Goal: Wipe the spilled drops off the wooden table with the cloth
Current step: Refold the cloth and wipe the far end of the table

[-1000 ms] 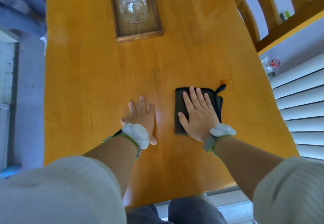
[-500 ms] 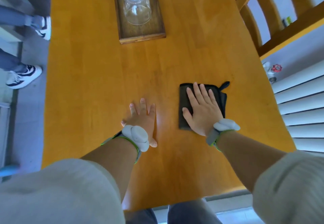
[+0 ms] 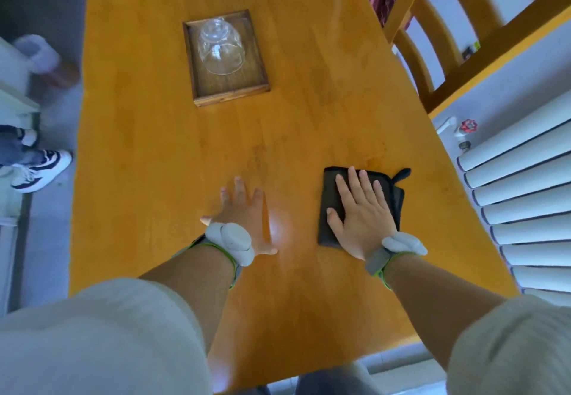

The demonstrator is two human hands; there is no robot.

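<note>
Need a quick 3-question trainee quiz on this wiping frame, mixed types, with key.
1. True or false: the right hand lies flat on the cloth.
2. What stands on the tray? A) a mug B) an upturned glass C) nothing
3. Fill in: the left hand rests on the bare ____.

Key: 1 true; 2 B; 3 table

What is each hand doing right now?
Left hand: open, flat on the orange wooden table.
Right hand: open, pressing the folded black cloth.
</note>
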